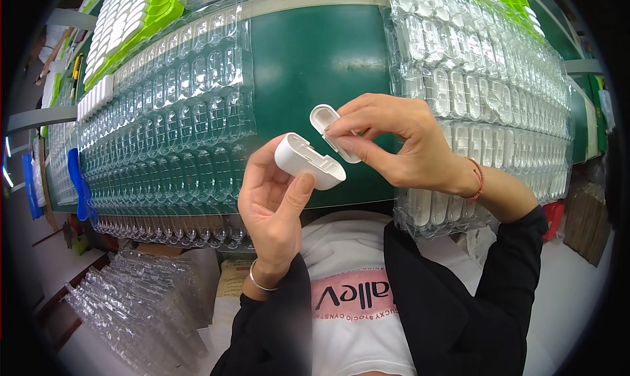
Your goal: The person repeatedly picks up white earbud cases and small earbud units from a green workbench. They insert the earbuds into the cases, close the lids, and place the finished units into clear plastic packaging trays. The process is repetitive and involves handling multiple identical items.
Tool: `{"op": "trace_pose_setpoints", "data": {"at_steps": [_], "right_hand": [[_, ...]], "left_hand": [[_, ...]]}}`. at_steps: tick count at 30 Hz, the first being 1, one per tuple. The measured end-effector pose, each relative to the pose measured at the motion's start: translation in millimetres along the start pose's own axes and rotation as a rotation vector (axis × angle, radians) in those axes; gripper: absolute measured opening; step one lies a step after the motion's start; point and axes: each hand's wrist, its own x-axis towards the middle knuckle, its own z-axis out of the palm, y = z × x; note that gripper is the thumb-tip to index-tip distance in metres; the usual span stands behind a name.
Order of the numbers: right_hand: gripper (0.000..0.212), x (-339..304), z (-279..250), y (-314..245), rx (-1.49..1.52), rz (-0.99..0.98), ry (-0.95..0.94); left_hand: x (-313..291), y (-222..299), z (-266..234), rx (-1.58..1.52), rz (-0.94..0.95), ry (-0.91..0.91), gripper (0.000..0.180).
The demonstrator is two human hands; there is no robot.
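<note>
My left hand [272, 202] is closed around a white plastic earbud case body [305, 163], tilted so that its hollow top with a notched edge shows. My right hand [394, 136] pinches a white oval case lid [323, 118] between thumb and fingers, its hollow side partly in view. The lid is just beyond and to the right of the body; whether the two touch I cannot tell. Both parts are held above the green work surface [315, 54], and my fingers cover part of the lid.
At the left lies a clear blister tray [177, 113] with rows of oval pockets. Stacked clear trays [485, 94] at the right hold white parts. Bright green trays [164, 5] with white pieces stand far left. A blue strap-like thing [80, 186] hangs at the table's left edge.
</note>
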Motion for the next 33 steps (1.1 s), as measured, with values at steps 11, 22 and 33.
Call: {"op": "trace_pose_setpoints", "data": {"at_steps": [11,22,33], "right_hand": [[0.018,-0.4,-0.6,1.5,-0.059,-0.052,0.005],[0.019,-1.3,2.5,2.4,-0.051,-0.079,0.010],[0.025,-3.2,0.2,2.0,-0.116,-0.103,-0.057]], "left_hand": [[6.6,-6.2,-1.1,-0.056,-0.092,-0.049,0.045],[7.6,-8.3,-1.2,-0.066,-0.070,-0.047,0.043],[4.7,-9.4,-0.8,-0.061,-0.051,-0.038,0.043]]}}
